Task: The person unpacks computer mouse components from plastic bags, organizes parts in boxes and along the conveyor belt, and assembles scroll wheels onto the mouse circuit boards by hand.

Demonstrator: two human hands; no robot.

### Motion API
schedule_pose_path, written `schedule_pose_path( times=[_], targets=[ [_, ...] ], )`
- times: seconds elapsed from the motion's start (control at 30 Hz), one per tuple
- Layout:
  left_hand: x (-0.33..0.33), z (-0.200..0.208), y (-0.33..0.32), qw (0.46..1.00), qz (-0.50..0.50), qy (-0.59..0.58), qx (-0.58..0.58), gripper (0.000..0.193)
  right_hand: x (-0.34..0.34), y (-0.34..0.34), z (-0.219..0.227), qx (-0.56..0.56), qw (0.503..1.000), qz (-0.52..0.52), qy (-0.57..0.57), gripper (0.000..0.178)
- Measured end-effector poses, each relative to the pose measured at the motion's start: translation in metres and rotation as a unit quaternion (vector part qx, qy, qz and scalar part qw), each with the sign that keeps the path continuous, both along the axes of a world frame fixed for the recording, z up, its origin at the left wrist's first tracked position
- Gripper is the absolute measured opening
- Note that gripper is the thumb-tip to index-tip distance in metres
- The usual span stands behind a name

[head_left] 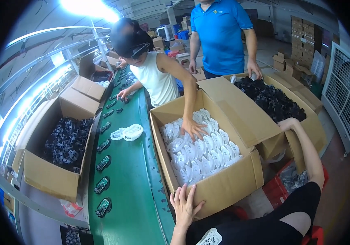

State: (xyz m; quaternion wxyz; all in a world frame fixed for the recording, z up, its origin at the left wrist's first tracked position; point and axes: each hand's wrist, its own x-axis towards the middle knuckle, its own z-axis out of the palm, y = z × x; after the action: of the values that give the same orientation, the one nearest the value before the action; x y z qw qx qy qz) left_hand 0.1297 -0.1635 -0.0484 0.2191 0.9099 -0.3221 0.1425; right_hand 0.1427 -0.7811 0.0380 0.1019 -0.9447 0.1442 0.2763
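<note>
My left hand [186, 205] lies with its fingers spread against the near corner of a cardboard box [228, 192]. That box holds rows of clear-white, oval plastic parts [207, 149], and a co-worker's hand [193, 128] reaches down onto them. On the right, my right hand [288, 123] is at the near edge of a second cardboard box [318, 126] full of black plastic parts [267, 96]. Its fingers are mostly hidden there, so I cannot see whether they hold anything. A white plastic part [211, 238] shows near my lap at the bottom.
Left of me runs a green conveyor belt [142, 204] carrying a row of black parts with green circuit boards [102, 185]. White pieces [128, 132] lie on it. Beyond is another box [52, 173] of dark parts. A person in blue [220, 41] stands behind; a red crate [275, 192] sits below.
</note>
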Motion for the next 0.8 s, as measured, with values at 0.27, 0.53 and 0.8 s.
schedule_pose_path(
  times=[0.27, 0.53, 0.8],
  targets=[
    [-0.004, 0.002, 0.007, 1.0, 0.023, 0.008, -0.002, 0.084, 0.023, 0.058, 0.008, -0.192, 0.971, -0.136, -0.027, 0.064],
    [-0.005, -0.001, -0.001, 1.0, 0.016, 0.024, 0.004, 0.084, 0.018, 0.038, 0.012, -0.222, 0.905, -0.215, -0.293, 0.069],
    [-0.007, -0.001, -0.009, 0.999, 0.033, 0.02, 0.01, 0.086, 0.029, -0.033, 0.011, 0.171, 0.903, -0.394, -0.032, 0.049]
  ],
)
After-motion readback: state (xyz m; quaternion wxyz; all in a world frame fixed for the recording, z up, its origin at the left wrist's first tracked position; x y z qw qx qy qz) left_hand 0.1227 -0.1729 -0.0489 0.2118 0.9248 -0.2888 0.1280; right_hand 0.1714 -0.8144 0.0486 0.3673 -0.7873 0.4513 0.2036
